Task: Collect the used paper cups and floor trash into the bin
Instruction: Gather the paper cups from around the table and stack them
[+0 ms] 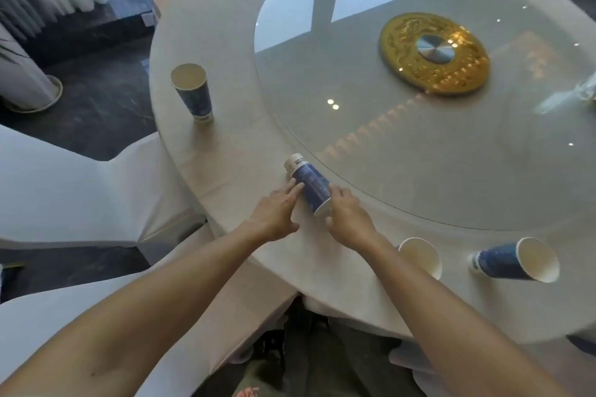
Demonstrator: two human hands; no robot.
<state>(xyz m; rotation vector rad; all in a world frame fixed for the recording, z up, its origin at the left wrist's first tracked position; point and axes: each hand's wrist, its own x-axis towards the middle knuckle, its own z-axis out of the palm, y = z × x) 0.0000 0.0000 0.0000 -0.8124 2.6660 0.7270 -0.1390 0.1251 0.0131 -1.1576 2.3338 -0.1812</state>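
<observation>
Directly below my view, the round table (225,145) carries a pale cloth and fills most of the frame. Its glass turntable (419,138) sits on top, with a gold disc (406,51) at the centre. White-covered chairs (80,190) stand at the left edge, touching the hanging cloth.

Four paper cups are on the cloth, outside the glass. One blue cup (312,185) lies on its side just beside the turntable rim, mouth toward me. My left hand (274,213) presses extended fingers against its left wall; my right hand (346,219) touches the right wall near the mouth, fingers loosely curled. Both hands bracket the cup; I cannot tell whether either has closed a firm grip.

An upright cup (193,92) stands well apart at the far left. A tipped cup (512,259) lies to the right. A fourth cup (421,256) rests just beside my right forearm.
</observation>
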